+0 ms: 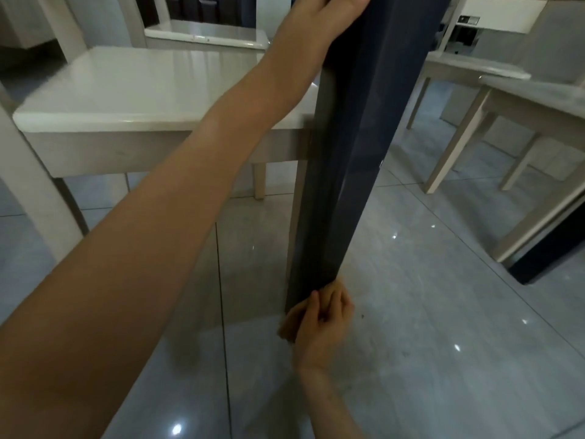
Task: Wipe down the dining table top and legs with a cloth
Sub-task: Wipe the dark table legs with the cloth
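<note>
A dark blue-grey table leg [348,153] runs from the top of the view down to the tiled floor. My left hand [323,7] reaches up and grips the leg at its top, just under the table top, and is partly cut off by the frame edge. My right hand [323,321] is down at the foot of the leg, fingers closed on a small tan cloth [287,326]. The cloth is pressed against the leg's lower end, and most of it is hidden under my fingers.
A white chair [126,99] stands close on the left, its seat touching or almost touching the leg, with another chair [205,36] behind it. More pale chairs [538,99] stand on the right. A second dark leg [544,258] is at the right. The grey tile floor [443,312] is glossy.
</note>
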{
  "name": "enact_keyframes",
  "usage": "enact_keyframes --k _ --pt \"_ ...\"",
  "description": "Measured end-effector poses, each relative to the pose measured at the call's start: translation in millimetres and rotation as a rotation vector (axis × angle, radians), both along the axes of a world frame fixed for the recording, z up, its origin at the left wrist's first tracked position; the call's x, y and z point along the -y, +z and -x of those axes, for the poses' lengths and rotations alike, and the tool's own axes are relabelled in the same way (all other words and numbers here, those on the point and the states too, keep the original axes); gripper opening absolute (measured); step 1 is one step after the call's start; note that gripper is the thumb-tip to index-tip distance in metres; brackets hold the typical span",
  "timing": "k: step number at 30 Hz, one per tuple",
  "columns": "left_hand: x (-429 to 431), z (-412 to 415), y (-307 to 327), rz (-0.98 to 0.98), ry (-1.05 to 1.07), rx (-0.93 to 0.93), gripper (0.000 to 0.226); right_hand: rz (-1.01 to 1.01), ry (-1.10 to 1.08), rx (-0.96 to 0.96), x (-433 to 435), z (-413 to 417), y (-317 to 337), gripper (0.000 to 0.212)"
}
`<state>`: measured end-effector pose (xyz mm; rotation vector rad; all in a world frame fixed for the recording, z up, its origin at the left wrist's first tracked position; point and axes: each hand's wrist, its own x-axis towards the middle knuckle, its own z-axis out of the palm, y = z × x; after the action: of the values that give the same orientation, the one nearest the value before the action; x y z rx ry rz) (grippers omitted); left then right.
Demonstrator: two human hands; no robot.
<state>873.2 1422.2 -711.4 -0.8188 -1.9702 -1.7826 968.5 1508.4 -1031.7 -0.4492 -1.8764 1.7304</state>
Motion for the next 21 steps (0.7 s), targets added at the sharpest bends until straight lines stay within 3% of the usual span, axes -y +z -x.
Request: enact_keyframes --k 4,6,10,15,21 --pt "-2 1 6 0.023 0.079 0.103 0.013 -0.012 0.042 0.086 -8 -4 -18 0.060" --pt "0 2 6 0.025 0.048 0.074 0.019 -0.023 0.047 0.067 -10 -6 -2 0.058" --pt "-1 -3 6 0.021 -0.044 -0.044 0.033 0.068 0.065 -0.047 -11 5 85 0.036" --pt "-10 -12 12 -0.195 -0.019 0.197 0.031 -0.043 0.048 -0.188 -21 19 219 0.033" --pt "4 -37 41 -0.126 -0.077 0.448 0.039 -0.091 0.135 -0.145 -38 21 349 0.024"
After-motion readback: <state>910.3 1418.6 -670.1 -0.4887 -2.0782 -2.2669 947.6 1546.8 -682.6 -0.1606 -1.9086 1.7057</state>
